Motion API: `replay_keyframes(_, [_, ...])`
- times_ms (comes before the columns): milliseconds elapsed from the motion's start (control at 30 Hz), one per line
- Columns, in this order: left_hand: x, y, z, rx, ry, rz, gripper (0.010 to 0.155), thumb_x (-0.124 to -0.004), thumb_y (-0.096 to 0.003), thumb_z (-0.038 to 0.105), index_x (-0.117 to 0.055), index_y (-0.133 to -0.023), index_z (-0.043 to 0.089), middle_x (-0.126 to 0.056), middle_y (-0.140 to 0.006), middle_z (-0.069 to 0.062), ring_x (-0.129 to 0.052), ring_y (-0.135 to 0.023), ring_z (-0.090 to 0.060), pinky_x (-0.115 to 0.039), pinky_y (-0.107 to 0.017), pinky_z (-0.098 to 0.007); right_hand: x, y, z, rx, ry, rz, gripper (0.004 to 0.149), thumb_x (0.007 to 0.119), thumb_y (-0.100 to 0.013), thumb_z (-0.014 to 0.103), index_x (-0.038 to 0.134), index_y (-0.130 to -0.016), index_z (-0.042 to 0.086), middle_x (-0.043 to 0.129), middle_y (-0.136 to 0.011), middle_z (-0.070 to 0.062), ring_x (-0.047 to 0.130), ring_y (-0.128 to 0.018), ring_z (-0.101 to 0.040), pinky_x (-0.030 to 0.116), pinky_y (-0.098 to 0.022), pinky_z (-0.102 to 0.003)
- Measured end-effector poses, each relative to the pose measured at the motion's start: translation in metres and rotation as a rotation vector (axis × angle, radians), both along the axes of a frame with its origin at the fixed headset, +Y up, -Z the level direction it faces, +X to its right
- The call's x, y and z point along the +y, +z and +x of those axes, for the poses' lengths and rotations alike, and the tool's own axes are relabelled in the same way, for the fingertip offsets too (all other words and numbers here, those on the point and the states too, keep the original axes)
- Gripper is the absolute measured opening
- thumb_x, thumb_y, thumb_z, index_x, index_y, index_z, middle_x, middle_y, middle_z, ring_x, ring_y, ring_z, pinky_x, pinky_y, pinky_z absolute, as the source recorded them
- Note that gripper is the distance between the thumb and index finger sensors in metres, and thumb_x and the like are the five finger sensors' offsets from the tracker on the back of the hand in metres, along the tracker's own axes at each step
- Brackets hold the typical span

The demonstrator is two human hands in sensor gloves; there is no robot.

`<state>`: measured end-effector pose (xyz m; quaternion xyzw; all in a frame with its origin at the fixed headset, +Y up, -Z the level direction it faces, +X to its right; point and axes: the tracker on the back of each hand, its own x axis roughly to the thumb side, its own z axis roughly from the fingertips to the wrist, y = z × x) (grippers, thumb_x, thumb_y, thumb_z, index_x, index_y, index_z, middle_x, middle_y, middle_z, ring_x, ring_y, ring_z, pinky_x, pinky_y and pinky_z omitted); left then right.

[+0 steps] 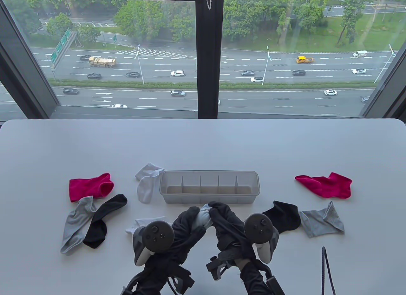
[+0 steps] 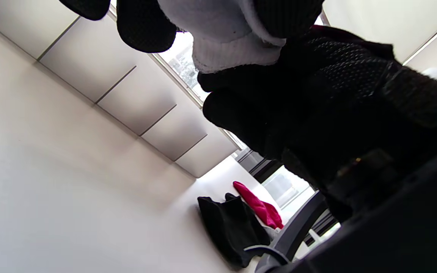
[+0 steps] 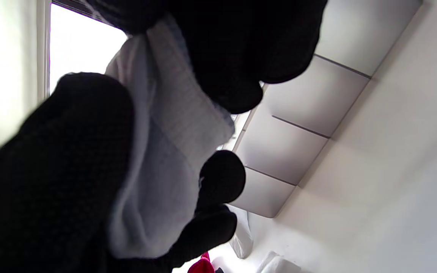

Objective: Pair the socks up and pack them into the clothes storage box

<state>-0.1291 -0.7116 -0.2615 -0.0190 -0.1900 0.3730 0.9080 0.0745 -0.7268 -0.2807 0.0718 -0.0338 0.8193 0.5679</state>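
Took in the counter (image 1: 203, 139) first, pale and broad below the window. Found the clothes storage box (image 1: 209, 173) at its middle, five compartments, nothing visible inside any of them. Counted loose socks either side: left red sock (image 1: 90, 187), grey sock (image 1: 74, 225) and black sock (image 1: 101, 219) out left, a white sock (image 1: 146, 184) just beside the box's left end, right red sock (image 1: 326, 185) well apart on the right. Caught the left hand (image 1: 187, 225) and right hand (image 1: 226, 222) together just short of the box's near wall, both curled tight round a white sock bundle (image 1: 203, 216), held above the counter.

Judged the risk plain enough: let go too soon and the bundle springs open; released from there, likely drops short of the box or snags a divider. Couldn't tell whether one sock or two were rolled in it, so a mismatch stayed possible.

Got the open compartments and the whole spread from the table view only. Got the bundle's ribbed cuff and the fingers (image 3: 222, 178) pinching it from the wrist views, where only the box's outer wall showed.
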Motion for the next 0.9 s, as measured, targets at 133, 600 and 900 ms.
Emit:
replay_keyframes(133, [-0.002,0.0,-0.001,0.079,-0.077,0.004,0.067,-0.07,-0.0519,0.033,-0.042,-0.106,0.006,-0.064,-0.1,-0.024,-0.08,-0.083,-0.042,-0.063,-0.068,-0.066,0.003,0.002,-0.011,0.149,-0.023,0.02,0.043,0.066,-0.063,0.031,0.065,-0.099,0.007,0.089,-0.078,-0.007,0.093,-0.07,-0.023,0.073,-0.067,-0.049])
replay_keyframes(600, [-0.017,-0.011,-0.02,0.057,0.382,-0.22,0.059,-0.066,-0.0566,0.044,-0.065,-0.106,0.013,-0.059,-0.104,-0.026,-0.068,-0.088,-0.047,-0.054,-0.069,-0.068,-0.003,-0.008,-0.008,0.384,-0.082,-0.159,0.083,0.076,-0.052,0.045,0.043,-0.112,-0.002,0.076,-0.094,-0.027,0.084,-0.078,-0.039,0.071,-0.062,-0.057])
replay_keyframes(900, [-0.019,-0.014,-0.019,-0.028,0.516,-0.326,0.06,-0.058,-0.0595,0.031,-0.052,-0.107,-0.005,-0.08,-0.09,-0.031,-0.091,-0.074,-0.048,-0.073,-0.059,-0.066,0.005,-0.009,0.001,0.305,0.066,-0.068,0.051,0.077,-0.057,0.027,0.068,-0.102,0.005,0.088,-0.08,-0.018,0.094,-0.063,-0.025,0.08,-0.057,-0.049])
